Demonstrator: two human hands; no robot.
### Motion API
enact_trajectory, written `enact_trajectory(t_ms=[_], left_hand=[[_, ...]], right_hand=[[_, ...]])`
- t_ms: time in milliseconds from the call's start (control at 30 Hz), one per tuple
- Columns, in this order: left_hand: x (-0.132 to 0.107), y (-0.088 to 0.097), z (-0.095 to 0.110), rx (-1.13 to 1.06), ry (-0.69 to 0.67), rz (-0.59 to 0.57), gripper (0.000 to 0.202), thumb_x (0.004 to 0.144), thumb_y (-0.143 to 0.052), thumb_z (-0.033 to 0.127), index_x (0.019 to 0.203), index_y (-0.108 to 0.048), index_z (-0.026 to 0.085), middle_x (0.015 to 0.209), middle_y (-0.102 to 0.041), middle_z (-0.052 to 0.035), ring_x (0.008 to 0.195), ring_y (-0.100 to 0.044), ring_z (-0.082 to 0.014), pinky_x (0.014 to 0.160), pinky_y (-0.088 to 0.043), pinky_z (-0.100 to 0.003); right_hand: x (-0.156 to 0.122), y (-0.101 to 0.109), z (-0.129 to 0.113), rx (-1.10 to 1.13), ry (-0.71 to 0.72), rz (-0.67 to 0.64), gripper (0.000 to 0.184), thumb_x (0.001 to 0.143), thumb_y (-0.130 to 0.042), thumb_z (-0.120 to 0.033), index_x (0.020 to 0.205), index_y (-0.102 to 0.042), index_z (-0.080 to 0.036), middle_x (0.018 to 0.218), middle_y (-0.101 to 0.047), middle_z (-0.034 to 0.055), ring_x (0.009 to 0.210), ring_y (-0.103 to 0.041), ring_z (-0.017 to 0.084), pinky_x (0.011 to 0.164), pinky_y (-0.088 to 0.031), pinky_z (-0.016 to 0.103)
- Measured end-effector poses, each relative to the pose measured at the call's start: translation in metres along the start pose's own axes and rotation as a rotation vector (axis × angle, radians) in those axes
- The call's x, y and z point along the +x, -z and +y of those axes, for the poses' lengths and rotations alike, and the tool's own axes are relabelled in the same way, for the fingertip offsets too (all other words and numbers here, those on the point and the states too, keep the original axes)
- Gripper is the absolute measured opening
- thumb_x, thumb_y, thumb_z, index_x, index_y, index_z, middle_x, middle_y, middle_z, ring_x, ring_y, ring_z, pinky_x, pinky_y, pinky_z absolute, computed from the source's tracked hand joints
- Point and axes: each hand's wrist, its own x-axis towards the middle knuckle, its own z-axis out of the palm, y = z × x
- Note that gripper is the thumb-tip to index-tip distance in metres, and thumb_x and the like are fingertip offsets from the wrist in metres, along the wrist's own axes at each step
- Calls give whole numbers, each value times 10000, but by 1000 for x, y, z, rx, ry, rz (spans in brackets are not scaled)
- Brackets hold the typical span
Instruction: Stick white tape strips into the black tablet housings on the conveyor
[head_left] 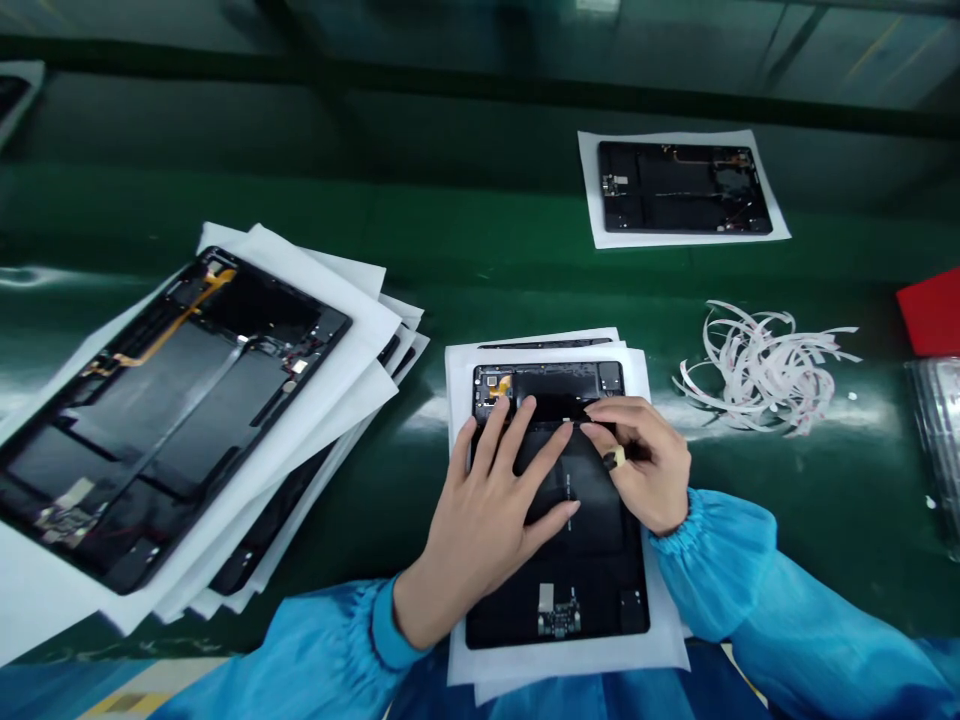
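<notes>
From this head camera I have the black tablet housing lying square on a white sheet on the green workbench; the left hand is released, its fingers splayed and pressed flat on the housing, while the right hand is pinched closed on a thin strip near the housing's upper middle, too small for me to tell whether it is tape or film. If that pinch pulls too hard or too low, I'd expect the strip to tear and leave bits behind; a slip could snag the amber flex cable just above the left fingers. Too much weight from the left palm might flex the housing; if the hold eases, the sheet could skate on the glossy bench. The leaning stack of housings — close to the left sleeve — could slide if bumped; curled white strips lie off to the right.
</notes>
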Motion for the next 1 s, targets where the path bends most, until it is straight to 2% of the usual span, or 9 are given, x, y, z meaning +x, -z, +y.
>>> enact_trajectory(t_ms=[167, 267, 467, 600, 700, 800, 867, 967, 1000], left_hand=[[5, 5, 7, -71, 105, -25, 771, 838, -610, 395, 1520, -325, 175, 1590, -270, -202, 1478, -187, -422, 1152, -184, -626], [9, 9, 12, -101, 96, -71, 829, 810, -605, 319, 1548, -245, 208, 1610, -232, -184, 1487, -155, -420, 1142, -173, -668], [25, 4, 4, -123, 199, 9, 637, 884, -586, 322, 1473, -357, 240, 1597, -256, -170, 1487, -174, -399, 1143, -190, -665], [40, 0, -4, -226, 269, 66, 551, 879, -627, 323, 1390, -434, 255, 1598, -241, -150, 1483, -189, -390, 1143, -236, -635], [46, 0, -6, -275, 279, 61, 487, 887, -629, 310, 1342, -464, 254, 1594, -234, -150, 1488, -181, -374, 1142, -256, -611], [45, 4, -9, -366, 293, 50, 526, 908, -618, 345, 1381, -402, 265, 1615, -168, -145, 1499, -158, -349, 1149, -266, -581], [36, 7, -15, -477, 316, 104, 559, 913, -617, 380, 1398, -365, 262, 1613, -161, -142, 1500, -168, -325, 1154, -291, -537], [6, 10, -24, -573, 458, 260, 387, 945, -567, 390, 1286, -440, 258, 1513, -342, -123, 1437, -326, -285, 1141, -333, -497], [-8, 10, -26, -560, 517, 273, 297, 958, -541, 387, 1219, -478, 259, 1462, -400, -113, 1402, -375, -283, 1132, -341, -507]], right_hand=[[1, -1, 0, 12, -14, 20, 124, 894, -623, -110, 930, -677, -215, 947, -718, 45, 832, -692, 154, 689, -574, 279], [1, -1, 0, 21, -16, 13, 136, 896, -612, -104, 939, -678, -215, 955, -716, 45, 848, -692, 156, 709, -574, 286], [-1, -1, 0, 35, 4, 9, 128, 911, -589, -127, 936, -678, -215, 946, -717, 52, 820, -688, 154, 643, -557, 272], [0, -4, 3, 42, 21, 26, 116, 914, -592, -140, 937, -673, -219, 939, -717, 51, 836, -687, 159, 661, -560, 281], [2, -1, 3, 30, 49, 5, 109, 921, -589, -156, 954, -668, -224, 960, -718, 51, 889, -695, 171, 711, -579, 297], [0, 8, -5, -74, 104, -141, 174, 940, -559, -158, 1068, -651, -234, 1030, -732, 50, 958, -705, 185, 789, -591, 313], [-7, 17, -15, -210, 165, -285, 246, 960, -531, -156, 1184, -615, -214, 1040, -752, 55, 878, -728, 180, 739, -599, 296], [-26, 28, -35, -462, 330, -498, 319, 971, -453, -107, 1263, -579, -89, 1073, -762, 122, 708, -733, 193, 605, -598, 314], [-35, 30, -41, -550, 398, -566, 353, 953, -411, -56, 1263, -580, -48, 1127, -744, 154, 677, -728, 200, 571, -592, 330]])
